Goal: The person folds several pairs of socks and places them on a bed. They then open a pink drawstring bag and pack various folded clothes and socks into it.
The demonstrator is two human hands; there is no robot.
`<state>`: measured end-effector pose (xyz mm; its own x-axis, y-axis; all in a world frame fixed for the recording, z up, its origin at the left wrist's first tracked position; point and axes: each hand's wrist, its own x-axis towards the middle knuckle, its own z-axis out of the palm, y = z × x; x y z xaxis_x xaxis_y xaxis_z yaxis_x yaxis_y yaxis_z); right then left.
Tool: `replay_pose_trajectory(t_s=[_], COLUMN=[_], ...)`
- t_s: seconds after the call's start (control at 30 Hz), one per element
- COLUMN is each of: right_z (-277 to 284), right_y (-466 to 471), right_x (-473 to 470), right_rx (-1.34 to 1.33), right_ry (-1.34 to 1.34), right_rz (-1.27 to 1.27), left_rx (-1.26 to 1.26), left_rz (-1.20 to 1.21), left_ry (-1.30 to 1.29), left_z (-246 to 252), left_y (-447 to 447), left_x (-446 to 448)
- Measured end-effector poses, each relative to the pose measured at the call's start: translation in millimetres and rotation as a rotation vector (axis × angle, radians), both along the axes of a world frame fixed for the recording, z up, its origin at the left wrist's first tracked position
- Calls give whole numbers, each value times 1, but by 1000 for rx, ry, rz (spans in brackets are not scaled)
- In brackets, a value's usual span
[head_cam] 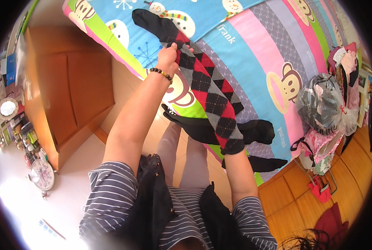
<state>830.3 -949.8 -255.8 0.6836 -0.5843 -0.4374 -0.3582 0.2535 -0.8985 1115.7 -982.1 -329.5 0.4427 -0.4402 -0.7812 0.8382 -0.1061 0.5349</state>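
A long argyle sock [206, 90] in red, black and grey is pulled over my right forearm [243, 175], its cuff below the elbow. My right hand is hidden inside the sock, so its pose cannot be seen. With thumb and fingers, my left hand [169, 57] grips the sock near the ankle; a beaded bracelet [161, 72] circles that wrist. Beyond the grip, the black foot [153, 23] of the sock extends over the bed. A second argyle sock [225, 86] shows partly behind the first. Black sock-like garments [258, 131] [267, 164] lie at the bed's near edge.
The bed [245, 56] bears a patterned cover and a blue snowman blanket [145, 37]. A clear plastic bag [322, 103] and a pink garment [323, 147] are at right, beside wooden drawers [298, 193]. At left are a wooden cabinet [73, 84] and a clock [42, 175].
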Motion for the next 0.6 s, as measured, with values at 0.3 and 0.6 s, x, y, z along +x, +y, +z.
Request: replay_pose_trajectory(t_s=[0.3, 0.6], right_z=[57, 42], right_y=[36, 8], right_x=[-158, -120], right_rx=[920, 343], right_ry=[-449, -5], right_rz=[-394, -418], left_rx=[37, 84], left_rz=[-3, 175], left_ry=[-180, -316], left_z=[-12, -42], left_y=[-4, -2], left_x=[-10, -9])
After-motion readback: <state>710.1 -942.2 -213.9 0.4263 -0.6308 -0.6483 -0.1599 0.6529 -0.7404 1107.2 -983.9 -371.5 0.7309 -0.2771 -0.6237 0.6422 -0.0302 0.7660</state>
